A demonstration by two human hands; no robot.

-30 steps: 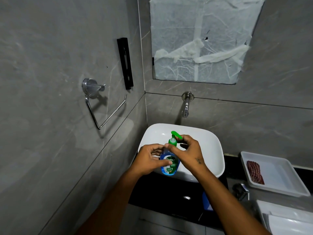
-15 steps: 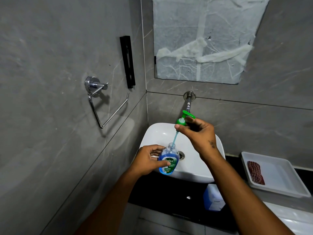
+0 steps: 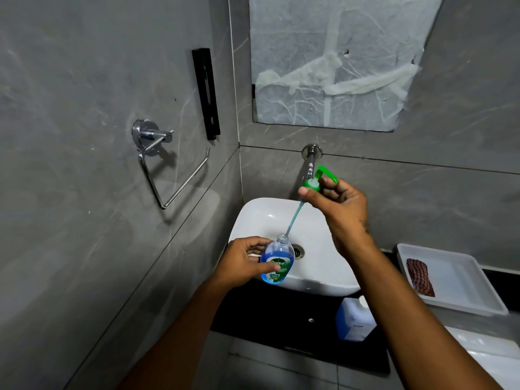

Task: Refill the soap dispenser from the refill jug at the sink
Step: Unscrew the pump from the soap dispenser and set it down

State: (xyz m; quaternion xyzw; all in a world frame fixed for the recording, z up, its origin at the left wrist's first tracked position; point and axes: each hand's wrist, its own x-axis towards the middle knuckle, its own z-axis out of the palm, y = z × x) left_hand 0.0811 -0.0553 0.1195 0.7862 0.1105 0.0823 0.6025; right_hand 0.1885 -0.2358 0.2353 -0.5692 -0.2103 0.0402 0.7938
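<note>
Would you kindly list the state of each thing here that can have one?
Clear soap dispenser bottle with blue liquid: uncapped, tilted, partly filled.
Green pump cap: lifted out, tube tip just above the bottle's neck.
Chrome wall tap: no water running.
Left hand: gripping bottle.
Right hand: gripping pump.
Blue refill jug: standing below counter, cap hidden.

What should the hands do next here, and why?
Probably lift the green pump head a little higher with the right hand until its tube clears the neck of the soap bottle, which the left hand steadies over the sink. The tube's tip looks level with the opening.
</note>
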